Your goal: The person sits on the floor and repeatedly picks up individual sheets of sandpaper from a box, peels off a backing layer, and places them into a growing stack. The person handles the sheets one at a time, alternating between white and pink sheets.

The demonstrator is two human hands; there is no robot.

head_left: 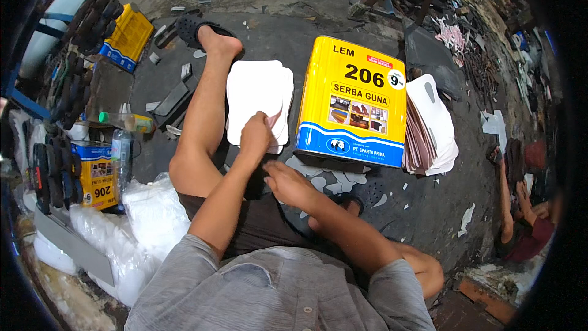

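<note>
My left hand (255,136) pinches the lower right corner of the top sheet of a stack of white rounded sheets (254,95) lying on the dark floor by my left leg. The lifted corner shows a pinkish underside. My right hand (288,184) hovers just below and to the right, fingers curled toward that corner, over several small white offcuts (324,178). A large yellow and blue rectangular tin (353,103) stands right of the stack.
A pile of white and brown sheets (432,129) leans right of the tin. Smaller yellow tins (127,37) (98,175), plastic bottles (121,153), white bags (147,214) and dark soles sit at left. Another person (527,214) crouches at right.
</note>
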